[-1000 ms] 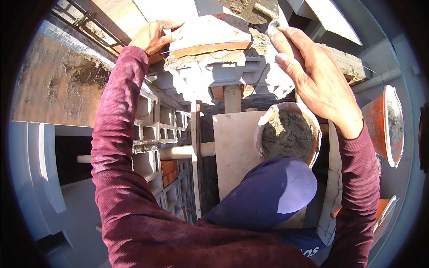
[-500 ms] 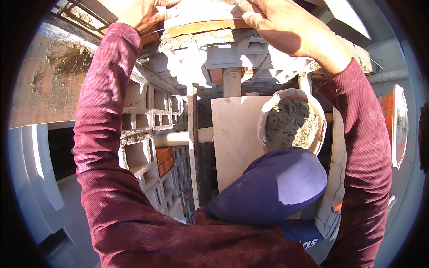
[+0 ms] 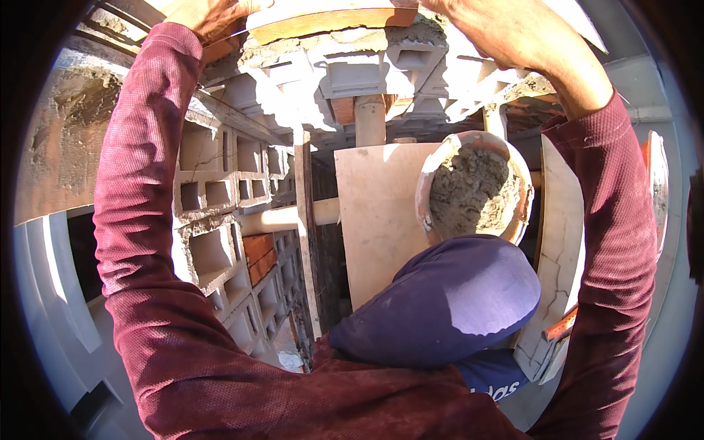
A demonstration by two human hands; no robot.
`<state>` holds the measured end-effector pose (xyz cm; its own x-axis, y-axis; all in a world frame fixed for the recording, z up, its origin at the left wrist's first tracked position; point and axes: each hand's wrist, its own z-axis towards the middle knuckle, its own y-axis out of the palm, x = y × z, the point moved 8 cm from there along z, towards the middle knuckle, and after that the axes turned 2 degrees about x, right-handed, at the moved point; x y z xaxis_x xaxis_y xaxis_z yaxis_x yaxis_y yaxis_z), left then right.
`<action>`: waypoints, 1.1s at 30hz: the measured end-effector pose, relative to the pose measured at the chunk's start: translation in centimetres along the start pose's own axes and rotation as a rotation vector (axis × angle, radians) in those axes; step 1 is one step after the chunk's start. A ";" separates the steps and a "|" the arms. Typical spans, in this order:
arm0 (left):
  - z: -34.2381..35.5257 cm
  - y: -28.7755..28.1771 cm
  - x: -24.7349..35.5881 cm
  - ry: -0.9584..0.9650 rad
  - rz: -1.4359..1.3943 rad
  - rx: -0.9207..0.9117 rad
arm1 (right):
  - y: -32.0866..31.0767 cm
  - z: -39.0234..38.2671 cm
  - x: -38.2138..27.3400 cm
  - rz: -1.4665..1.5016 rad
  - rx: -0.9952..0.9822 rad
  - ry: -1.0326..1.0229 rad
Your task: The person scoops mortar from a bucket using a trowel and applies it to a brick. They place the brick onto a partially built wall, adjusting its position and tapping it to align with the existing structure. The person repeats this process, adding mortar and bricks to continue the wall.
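An orange brick [image 3: 330,26] lies at the top of the view, on a bed of grey mortar [image 3: 312,50] over a wall of hollow blocks [image 3: 356,73]. At its left end is my left hand [image 3: 209,16], with the fingers reaching onto the brick. My right hand [image 3: 524,37] grips at the other end, its fingertips partly cut off by the upper edge. Both hands appear closed on the brick. A thin string runs close to my left hand. Below my right hand stands a round bucket [image 3: 524,213] holding wet grey mortar [image 3: 473,187].
A plywood board [image 3: 381,213] lies beside the bucket, near my bent knee [image 3: 455,301]. Stacked hollow blocks [image 3: 213,253] with some orange brick line the left, behind an upright wooden strip [image 3: 306,235]. Pale pipes [image 3: 370,121] cross between. A cracked pale slab [image 3: 561,257] is at right.
The view has shifted a little, so the brick and blocks sit further left and higher. My hands stay at the brick's ends, with my right arm further out to the right.
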<state>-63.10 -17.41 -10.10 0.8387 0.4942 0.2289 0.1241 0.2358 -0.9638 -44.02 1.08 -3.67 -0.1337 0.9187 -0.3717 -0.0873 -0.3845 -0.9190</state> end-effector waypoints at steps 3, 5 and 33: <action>0.1 0.1 -0.2 0.008 -0.003 0.004 | -0.1 1.0 0.1 -0.085 -0.037 -0.011; 0.3 -0.1 -0.3 0.013 -0.001 0.014 | -1.1 1.1 -0.3 -0.055 0.086 0.011; -8.3 -1.5 -3.0 -0.306 0.572 0.052 | 1.3 6.7 -8.3 0.017 0.356 -0.598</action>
<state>-61.41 -26.18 -10.47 0.5750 0.7679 -0.2824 -0.3297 -0.0983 -0.9389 -49.59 -7.69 -0.89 -0.6497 0.7441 -0.1553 -0.3849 -0.4982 -0.7770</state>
